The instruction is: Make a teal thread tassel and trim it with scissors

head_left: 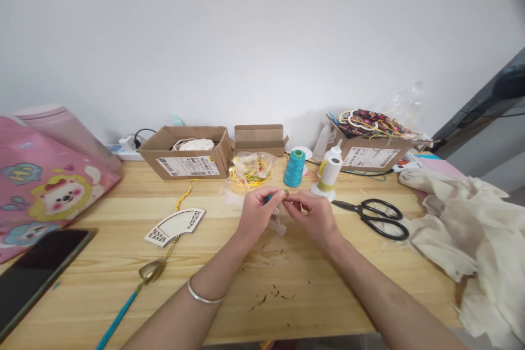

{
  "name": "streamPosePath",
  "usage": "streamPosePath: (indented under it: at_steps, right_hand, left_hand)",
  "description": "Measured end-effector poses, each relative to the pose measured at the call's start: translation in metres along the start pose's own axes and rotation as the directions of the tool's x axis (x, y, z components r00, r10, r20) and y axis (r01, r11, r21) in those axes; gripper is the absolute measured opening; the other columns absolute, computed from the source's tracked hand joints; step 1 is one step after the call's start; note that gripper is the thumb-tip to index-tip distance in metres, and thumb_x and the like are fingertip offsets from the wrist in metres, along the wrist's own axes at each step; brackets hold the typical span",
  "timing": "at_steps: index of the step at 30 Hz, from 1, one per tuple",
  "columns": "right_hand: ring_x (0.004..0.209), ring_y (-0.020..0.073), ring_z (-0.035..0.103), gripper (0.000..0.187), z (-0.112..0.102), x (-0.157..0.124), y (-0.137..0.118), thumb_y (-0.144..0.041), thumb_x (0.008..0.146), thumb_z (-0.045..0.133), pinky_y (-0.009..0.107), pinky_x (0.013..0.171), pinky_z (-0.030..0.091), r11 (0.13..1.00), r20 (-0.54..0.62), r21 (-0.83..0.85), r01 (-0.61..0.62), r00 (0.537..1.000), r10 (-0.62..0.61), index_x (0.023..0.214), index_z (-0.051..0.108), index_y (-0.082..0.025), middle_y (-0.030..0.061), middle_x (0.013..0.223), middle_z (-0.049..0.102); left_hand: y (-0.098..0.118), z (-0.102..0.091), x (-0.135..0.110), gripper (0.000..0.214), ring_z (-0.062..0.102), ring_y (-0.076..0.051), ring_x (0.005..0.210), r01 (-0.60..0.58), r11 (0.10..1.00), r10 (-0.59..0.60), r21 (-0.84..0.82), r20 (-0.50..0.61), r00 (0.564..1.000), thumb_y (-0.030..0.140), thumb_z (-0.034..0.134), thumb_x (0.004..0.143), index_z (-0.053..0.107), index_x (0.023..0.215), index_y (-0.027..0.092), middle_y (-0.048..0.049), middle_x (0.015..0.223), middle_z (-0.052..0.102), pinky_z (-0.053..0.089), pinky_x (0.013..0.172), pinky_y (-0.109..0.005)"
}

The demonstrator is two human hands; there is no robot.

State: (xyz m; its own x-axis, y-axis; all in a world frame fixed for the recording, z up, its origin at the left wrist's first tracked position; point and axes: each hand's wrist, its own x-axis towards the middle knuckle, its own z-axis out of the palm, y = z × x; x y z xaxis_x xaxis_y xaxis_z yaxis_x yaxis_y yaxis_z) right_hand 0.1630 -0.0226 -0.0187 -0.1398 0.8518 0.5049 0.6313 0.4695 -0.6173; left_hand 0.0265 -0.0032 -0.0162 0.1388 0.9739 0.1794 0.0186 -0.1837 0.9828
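Above the middle of the table, my left hand [262, 209] and my right hand [314, 216] meet with their fingertips pinched together. Between them is something small and brownish, too tiny to name; a bit of blue shows by the left fingers. Just behind stands a cone of turquoise thread [294, 168]. A clear plastic bag with yellow cords [252, 172] lies behind my left hand. On the left, a pale fan-shaped wooden piece [175, 227] has a yellow cord at its top, a gold bell-like part [151, 270] below, and a turquoise tassel [118, 320].
Black-handled scissors [371, 216] lie to the right, beside cream cloth [476, 235]. White thread [329, 174] and a glue bottle [337, 149] stand behind. Cardboard boxes [188, 164] line the wall. At left are a phone [41, 268] and a pink bag [49, 186]. Dark scraps [273, 295] litter the tabletop.
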Motion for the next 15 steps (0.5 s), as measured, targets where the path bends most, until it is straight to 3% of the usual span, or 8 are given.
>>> streamPosePath:
  at_steps: [2, 5, 8, 11, 15]
  right_hand:
    - [0.054, 0.0092, 0.049, 0.017, -0.002, 0.000, -0.001, -0.020, 0.079, 0.047, 0.020, 0.051, 0.037, 0.999, 0.004, -0.007, 0.051, 0.999, -0.051, 0.076, 0.064, -0.017, 0.0013, 0.060, 0.058]
    - [0.055, 0.0097, 0.047, 0.021, -0.008, 0.000, -0.007, -0.019, 0.081, 0.044, 0.020, 0.049, 0.033, 0.967, -0.003, -0.184, 0.177, 0.984, -0.180, 0.072, 0.063, -0.016, 0.0020, 0.059, 0.054]
    - [0.054, 0.0101, 0.042, 0.023, -0.016, 0.000, -0.012, -0.016, 0.081, 0.043, 0.022, 0.048, 0.028, 0.855, 0.015, -0.429, 0.293, 0.948, -0.317, 0.066, 0.061, -0.016, 0.0016, 0.056, 0.051]
    - [0.054, 0.0108, 0.040, 0.026, -0.024, 0.001, -0.012, -0.012, 0.080, 0.042, 0.024, 0.049, 0.026, 0.760, 0.066, -0.531, 0.375, 0.912, -0.404, 0.062, 0.060, -0.016, 0.0016, 0.056, 0.050]
    - [0.056, 0.0114, 0.041, 0.025, -0.029, 0.005, -0.004, -0.017, 0.082, 0.043, 0.024, 0.051, 0.027, 0.821, 0.038, -0.462, 0.336, 0.932, -0.361, 0.065, 0.062, -0.018, 0.0018, 0.057, 0.051]
  left_hand:
    - [-0.001, 0.000, 0.001, 0.020, 0.056, -0.011, 0.065, -0.015, 0.999, 0.016, 0.042, -0.011, 1.000, 0.034, 0.058, 0.070, 0.066, 0.072, 0.016, -0.0001, 0.069, 0.065, 0.044, 0.062, -0.022]
    - [-0.001, -0.001, 0.001, 0.019, 0.056, -0.012, 0.066, -0.065, 0.985, 0.068, 0.159, -0.014, 0.998, 0.033, 0.057, 0.071, 0.066, 0.072, 0.016, -0.0004, 0.069, 0.065, 0.044, 0.064, -0.023]
    - [0.000, -0.001, 0.001, 0.017, 0.055, -0.011, 0.064, -0.171, 0.943, 0.167, 0.285, 0.038, 0.985, 0.029, 0.055, 0.073, 0.066, 0.070, 0.015, -0.0009, 0.067, 0.064, 0.043, 0.062, -0.023]
    - [0.002, -0.001, 0.000, 0.018, 0.049, -0.009, 0.054, -0.310, 0.876, 0.276, 0.368, 0.145, 0.950, 0.025, 0.052, 0.075, 0.065, 0.068, 0.015, -0.0001, 0.057, 0.058, 0.038, 0.053, -0.021]
    - [0.005, -0.001, -0.001, 0.019, 0.043, -0.008, 0.050, -0.455, 0.780, 0.367, 0.429, 0.275, 0.889, 0.022, 0.050, 0.077, 0.065, 0.068, 0.015, 0.0010, 0.052, 0.050, 0.033, 0.050, -0.021]
